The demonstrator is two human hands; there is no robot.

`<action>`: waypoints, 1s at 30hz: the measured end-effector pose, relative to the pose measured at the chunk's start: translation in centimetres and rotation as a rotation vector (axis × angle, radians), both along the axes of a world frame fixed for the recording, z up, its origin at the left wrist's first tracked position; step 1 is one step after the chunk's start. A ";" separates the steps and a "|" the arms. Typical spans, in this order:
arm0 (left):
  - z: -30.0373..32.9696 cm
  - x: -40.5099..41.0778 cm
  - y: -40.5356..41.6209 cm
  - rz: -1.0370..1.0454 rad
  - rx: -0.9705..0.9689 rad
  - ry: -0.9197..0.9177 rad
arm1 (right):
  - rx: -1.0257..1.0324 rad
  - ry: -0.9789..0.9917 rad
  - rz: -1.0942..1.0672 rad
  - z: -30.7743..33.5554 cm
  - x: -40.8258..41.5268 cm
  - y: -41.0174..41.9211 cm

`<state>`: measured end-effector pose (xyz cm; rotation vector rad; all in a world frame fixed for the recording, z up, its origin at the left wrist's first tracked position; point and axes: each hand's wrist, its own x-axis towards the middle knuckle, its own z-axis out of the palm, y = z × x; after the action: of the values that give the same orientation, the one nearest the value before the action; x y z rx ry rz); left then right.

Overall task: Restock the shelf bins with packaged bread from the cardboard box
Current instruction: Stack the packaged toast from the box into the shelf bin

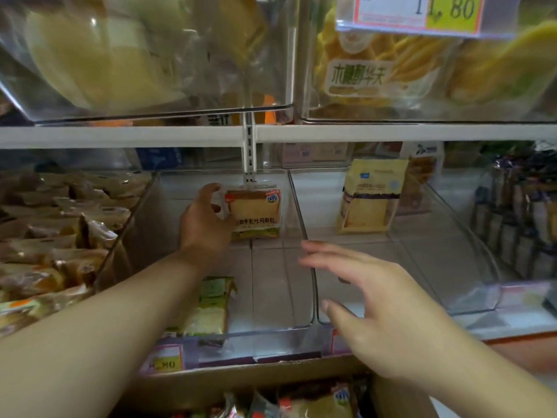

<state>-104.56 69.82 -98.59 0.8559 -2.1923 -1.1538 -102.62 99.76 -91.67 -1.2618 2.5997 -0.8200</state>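
Left hand (205,220): fingers (211,188) curl around the upright bread package (254,211) at the rear of the clear centre bin (271,297). Right hand (370,309): fingers extended, released, hovering at the bin divider. Cardboard box (241,378) sits below the shelf.

A: Those shelf bins (301,224) are clear hard plastic, pretty glossy, you can see glare streaks along the walls.

B: Yep. And the bread pack (256,211) standing in the middle one is shiny plastic film, smooth, printed front.

A: The yellowish pouch (369,197) next door looks more matt, can't tell if it's paper or film.

B: Shelf rail (120,136) looks like painted metal, white and smooth. The slotted upright (249,152) too.

A: Cardboard box (229,384) at the bottom is plain brown, dull and a bit rough. Price tag (422,13) up top sits in a glossy clear sleeve.
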 end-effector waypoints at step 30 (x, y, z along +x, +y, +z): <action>9.8 25.5 3.8 -0.192 -0.205 -0.260 | -0.018 0.068 -0.001 3.0 6.2 -4.6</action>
<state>-79.08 73.58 -88.80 0.7557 -2.6005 -0.9221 -96.46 95.16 -88.68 -1.3159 2.6516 -0.8170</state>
